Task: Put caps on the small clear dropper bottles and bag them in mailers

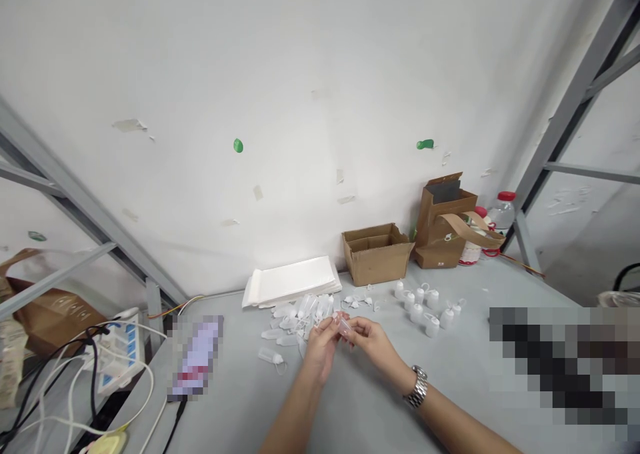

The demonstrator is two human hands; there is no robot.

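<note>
A brown paper bag stands near a red-capped jar, while cables cross a white power strip

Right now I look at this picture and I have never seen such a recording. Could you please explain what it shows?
There is no machine here: these are a person's own bare hands. The single picture comes from a camera worn on the head, looking forward and down. The left hand and the right hand meet at a small clear container, held in the fingers, which partly hide it. A watch is on the right wrist. On the grey table lie a pile of slim translucent bottles and, farther right, squat white bottles. Behind are white packets, an open cardboard box and a brown bag.
</note>
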